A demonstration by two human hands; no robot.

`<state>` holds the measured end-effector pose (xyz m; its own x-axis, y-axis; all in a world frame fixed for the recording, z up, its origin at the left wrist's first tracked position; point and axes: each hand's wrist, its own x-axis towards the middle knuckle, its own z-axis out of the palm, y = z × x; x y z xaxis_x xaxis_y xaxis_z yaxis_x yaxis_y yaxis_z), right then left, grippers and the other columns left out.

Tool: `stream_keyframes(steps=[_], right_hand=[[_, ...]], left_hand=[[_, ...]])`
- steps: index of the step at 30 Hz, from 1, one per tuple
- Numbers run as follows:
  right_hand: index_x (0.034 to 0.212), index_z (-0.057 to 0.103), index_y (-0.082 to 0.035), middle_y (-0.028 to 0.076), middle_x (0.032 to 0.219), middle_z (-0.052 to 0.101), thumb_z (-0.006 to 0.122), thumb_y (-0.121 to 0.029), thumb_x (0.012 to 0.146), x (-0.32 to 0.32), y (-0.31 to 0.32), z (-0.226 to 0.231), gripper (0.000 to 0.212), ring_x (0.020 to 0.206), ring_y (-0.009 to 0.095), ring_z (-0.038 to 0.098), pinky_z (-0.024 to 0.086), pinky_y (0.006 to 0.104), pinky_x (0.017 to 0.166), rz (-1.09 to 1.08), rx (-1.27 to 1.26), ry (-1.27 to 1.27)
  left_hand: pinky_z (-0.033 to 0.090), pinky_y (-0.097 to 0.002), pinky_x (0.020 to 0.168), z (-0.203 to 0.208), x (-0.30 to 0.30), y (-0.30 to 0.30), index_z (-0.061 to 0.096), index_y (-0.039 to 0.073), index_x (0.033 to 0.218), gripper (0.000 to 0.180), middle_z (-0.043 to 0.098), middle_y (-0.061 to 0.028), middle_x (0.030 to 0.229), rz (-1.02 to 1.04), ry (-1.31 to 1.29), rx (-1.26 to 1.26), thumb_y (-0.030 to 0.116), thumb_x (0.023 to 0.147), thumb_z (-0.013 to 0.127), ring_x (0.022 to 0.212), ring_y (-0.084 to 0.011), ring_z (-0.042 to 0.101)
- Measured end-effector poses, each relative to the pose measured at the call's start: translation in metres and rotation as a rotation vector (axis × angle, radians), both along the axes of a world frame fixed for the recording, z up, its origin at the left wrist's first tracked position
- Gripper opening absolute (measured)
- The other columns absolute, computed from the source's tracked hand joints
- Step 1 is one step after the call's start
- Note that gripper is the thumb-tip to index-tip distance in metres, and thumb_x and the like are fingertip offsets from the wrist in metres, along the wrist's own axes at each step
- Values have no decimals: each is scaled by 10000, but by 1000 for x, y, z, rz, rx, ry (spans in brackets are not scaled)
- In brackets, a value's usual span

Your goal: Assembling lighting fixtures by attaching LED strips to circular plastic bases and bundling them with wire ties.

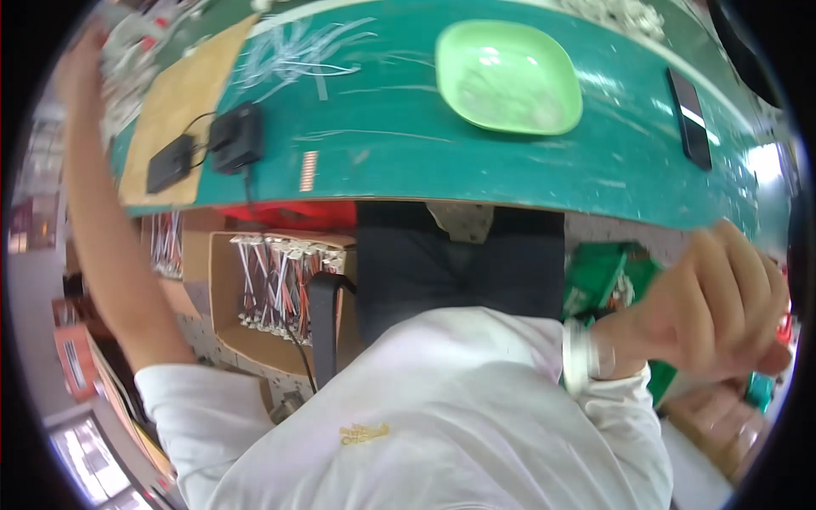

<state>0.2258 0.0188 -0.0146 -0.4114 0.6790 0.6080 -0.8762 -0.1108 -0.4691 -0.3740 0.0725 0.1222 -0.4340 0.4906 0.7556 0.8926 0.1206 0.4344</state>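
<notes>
My left arm stretches far forward along the left side. My left hand [82, 68] is blurred near the picture's rim, beside a heap of white and red parts [127, 72]; its fingers do not show clearly. On the right, my right hand [722, 306] is raised in front of the table's near edge, with a white band at the wrist. Its fingers are curled closed, and whatever they may hold is hidden. Between the hands, a light green plastic basin [510, 123] rests on the green table [382, 170]. Clear strips or ties [297, 55] lie in a loose bundle farther left.
Two black box-shaped devices [236, 136] joined by a cable sit near a piece of brown cardboard [170, 110]. A black phone [690, 119] lies at the right. Below the table, a cardboard box [223, 297] holds many wired connectors [285, 280]. Green bins [595, 276] stand lower right.
</notes>
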Motion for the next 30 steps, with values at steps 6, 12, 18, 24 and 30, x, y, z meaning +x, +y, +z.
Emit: stream_keyframes(steps=[6, 12, 18, 24, 30], right_hand=[[966, 505, -54, -80, 637, 340, 645, -51, 844, -78, 23, 26, 186, 502, 33, 317, 239, 209, 486, -365, 79, -665], [1108, 590, 8, -37, 692, 574, 907, -190, 625, -189, 71, 38, 611, 628, 45, 538, 420, 216, 578, -812, 444, -718], [833, 727, 32, 98, 716, 702, 882, -333, 628, -227, 91, 33, 446, 626, 152, 667, 533, 313, 616, -600, 432, -896], [925, 704, 2, 95, 823, 704, 886, -290, 628, -252, 106, 17, 454, 713, 176, 674, 535, 331, 657, -677, 433, -865], [1268, 492, -34, 100, 1086, 656, 903, -133, 606, -264, 105, 56, 786, 969, 181, 643, 512, 344, 870, -487, 395, -711]], left_hand=[[391, -258, 442, -78, 274, -30, 536, 50, 1008, 232, 477, -11, 624, -291, -483, 311, 272, 982, 595, 473, -125, 452], [529, -407, 725, -121, 303, -22, 516, 27, 1130, 412, 706, -198, 902, -368, -370, 235, 166, 804, 725, 833, -364, 702], [515, -390, 626, -152, 261, -23, 583, 8, 1090, 477, 679, -153, 719, -399, -323, -56, 190, 695, 780, 666, -293, 675], [525, -376, 665, -133, 249, -36, 619, -28, 1021, 445, 692, -141, 859, -730, -366, -306, 176, 664, 791, 724, -252, 680], [538, -320, 754, -131, 258, -12, 615, -8, 1094, 442, 700, -116, 949, -815, -517, -84, 103, 703, 788, 868, -181, 684]])
